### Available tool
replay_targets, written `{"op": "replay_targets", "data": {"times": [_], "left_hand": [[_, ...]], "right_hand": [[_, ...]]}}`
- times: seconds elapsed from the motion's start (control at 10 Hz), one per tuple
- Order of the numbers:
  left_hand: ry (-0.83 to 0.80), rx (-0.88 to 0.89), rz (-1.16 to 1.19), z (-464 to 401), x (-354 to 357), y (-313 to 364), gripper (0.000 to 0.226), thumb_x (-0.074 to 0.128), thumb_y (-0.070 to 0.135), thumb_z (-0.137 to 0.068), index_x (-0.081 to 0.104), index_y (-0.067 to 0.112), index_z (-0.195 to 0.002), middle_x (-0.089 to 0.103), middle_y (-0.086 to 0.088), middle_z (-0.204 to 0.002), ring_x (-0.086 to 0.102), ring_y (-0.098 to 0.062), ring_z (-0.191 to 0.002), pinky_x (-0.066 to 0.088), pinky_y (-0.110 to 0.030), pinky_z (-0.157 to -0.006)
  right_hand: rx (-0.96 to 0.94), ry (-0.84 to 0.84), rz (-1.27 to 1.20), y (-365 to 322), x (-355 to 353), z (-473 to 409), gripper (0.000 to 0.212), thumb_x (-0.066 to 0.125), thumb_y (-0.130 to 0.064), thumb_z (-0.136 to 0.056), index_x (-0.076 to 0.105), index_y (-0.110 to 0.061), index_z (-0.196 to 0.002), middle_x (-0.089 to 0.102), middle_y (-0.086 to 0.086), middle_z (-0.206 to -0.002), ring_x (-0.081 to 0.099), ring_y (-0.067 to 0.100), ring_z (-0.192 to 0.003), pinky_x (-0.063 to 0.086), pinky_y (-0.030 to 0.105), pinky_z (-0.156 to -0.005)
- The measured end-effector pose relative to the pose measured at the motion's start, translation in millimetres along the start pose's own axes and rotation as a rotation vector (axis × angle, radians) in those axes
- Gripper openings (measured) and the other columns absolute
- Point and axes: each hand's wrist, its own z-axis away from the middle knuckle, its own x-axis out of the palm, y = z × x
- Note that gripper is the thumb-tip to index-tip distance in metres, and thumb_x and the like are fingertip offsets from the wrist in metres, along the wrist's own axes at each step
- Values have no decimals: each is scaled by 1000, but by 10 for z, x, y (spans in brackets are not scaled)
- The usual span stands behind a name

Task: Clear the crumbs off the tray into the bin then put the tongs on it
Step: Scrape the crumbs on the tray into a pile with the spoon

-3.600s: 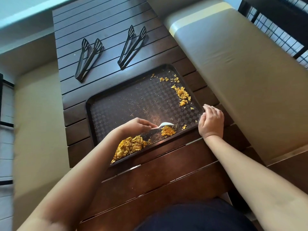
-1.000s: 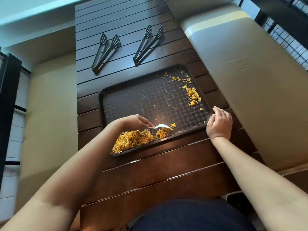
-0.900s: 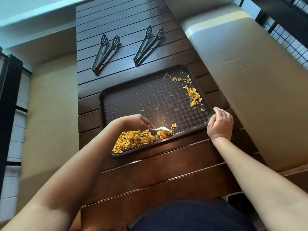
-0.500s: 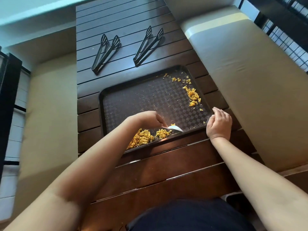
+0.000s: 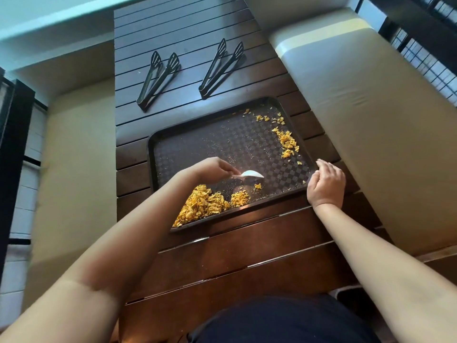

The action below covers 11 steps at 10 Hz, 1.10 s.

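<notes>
Gripping a white spoon, the left hand has its fingers curled round the handle, with the bowl over the near part of the dark checkered tray. The right hand rests at the tray's near right corner, fingers loosely bent against the rim; whether it truly grips the rim I cannot tell. A big heap of yellow crumbs lies in the tray's near left corner, and a looser trail of crumbs runs along its right side. Two pairs of black tongs, the left tongs and the right tongs, lie on the slatted wooden table beyond the tray. Beige cushions flank the table.
</notes>
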Motion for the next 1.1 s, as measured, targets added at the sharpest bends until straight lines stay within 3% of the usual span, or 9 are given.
{"op": "replay_targets", "data": {"times": [0.1,0.2,0.4,0.5,0.6,0.7,1.0,1.1], "left_hand": [[-50,23,-89,1,75,3,29,47,19,-96,64,26,-119,62,5,-121,54,-6,-88,42,-21,-81],[-100,19,-199,63,56,-53,30,47,19,-95,65,28,-117,63,7,-122,55,-7,-95,42,-24,-87],[-149,-44,-354,275,-119,-220,27,50,25,-95,66,35,-114,64,15,-115,54,-2,-91,41,-22,-84],[-38,-15,-214,259,-161,-177,28,48,19,-96,65,29,-116,63,14,-101,51,2,-70,42,-19,-72],[22,-7,-89,185,-94,-115,28,48,19,-96,66,28,-115,64,10,-98,51,-2,-67,42,-20,-65],[-32,-12,-44,71,50,-94,29,48,18,-96,66,27,-116,63,5,-120,55,-9,-94,42,-24,-82],[-179,-95,-120,196,-16,-359,28,51,17,-94,67,28,-114,64,6,-118,56,-8,-101,41,-30,-98],[-39,-75,53,210,-31,-431,25,51,20,-95,67,30,-111,66,6,-104,54,-4,-74,46,-24,-74]], "right_hand": [[0,-5,0,-5,-2,3,49,30,-21,-81,64,3,-106,67,19,-108,59,39,-99,43,46,-89],[3,-4,-1,-9,-1,2,49,29,-22,-81,64,3,-106,66,19,-108,59,39,-99,43,46,-89],[-2,1,-2,-2,6,-2,49,30,-21,-81,64,3,-105,67,20,-107,60,39,-98,44,46,-88],[3,-3,-1,2,4,-10,49,29,-22,-81,64,3,-106,66,19,-108,59,39,-99,43,46,-89],[0,6,-5,-4,3,6,50,29,-22,-81,64,3,-106,66,19,-109,59,39,-100,42,44,-89],[4,16,-18,-14,-8,11,51,29,-23,-81,64,3,-106,66,18,-110,58,38,-100,41,42,-90],[5,14,-10,-16,-2,11,50,29,-22,-82,64,3,-106,66,18,-109,59,39,-99,43,45,-90],[7,18,-11,-12,-9,1,50,29,-22,-81,64,3,-106,67,19,-109,59,39,-99,43,45,-89]]}}
